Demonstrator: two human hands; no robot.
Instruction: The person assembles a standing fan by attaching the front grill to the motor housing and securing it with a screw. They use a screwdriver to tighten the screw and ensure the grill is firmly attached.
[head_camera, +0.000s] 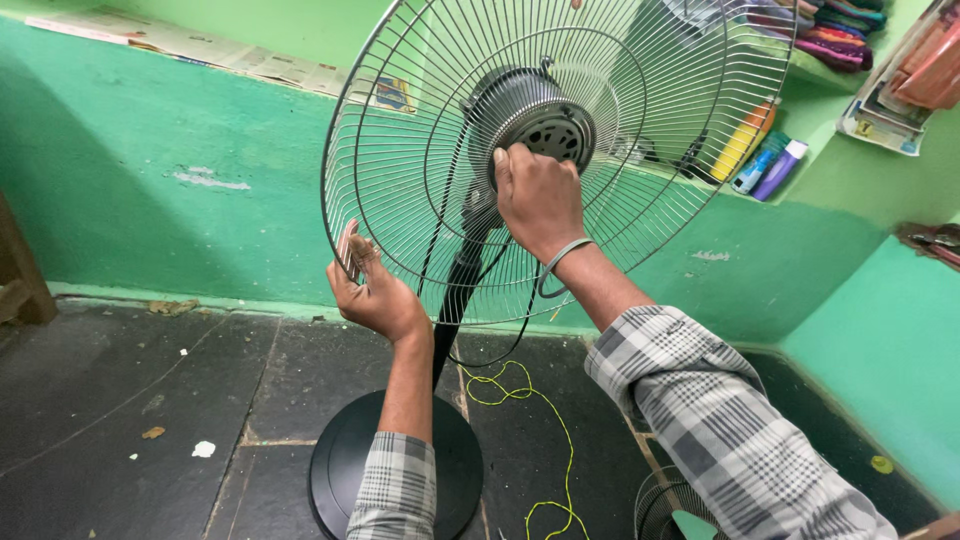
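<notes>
At frame centre, the left hand (372, 290) pinches the lower-left rim of the pedestal fan's rear wire guard (420, 170), steadying it. The right hand (538, 198) is cupped closed over the motor housing (530, 120) at the guard's hub, apparently bracing it or seating the guard there.

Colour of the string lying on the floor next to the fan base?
Yellow string, looping over the dark floor just right of the round black fan base. Head view shows it clearly.
</notes>
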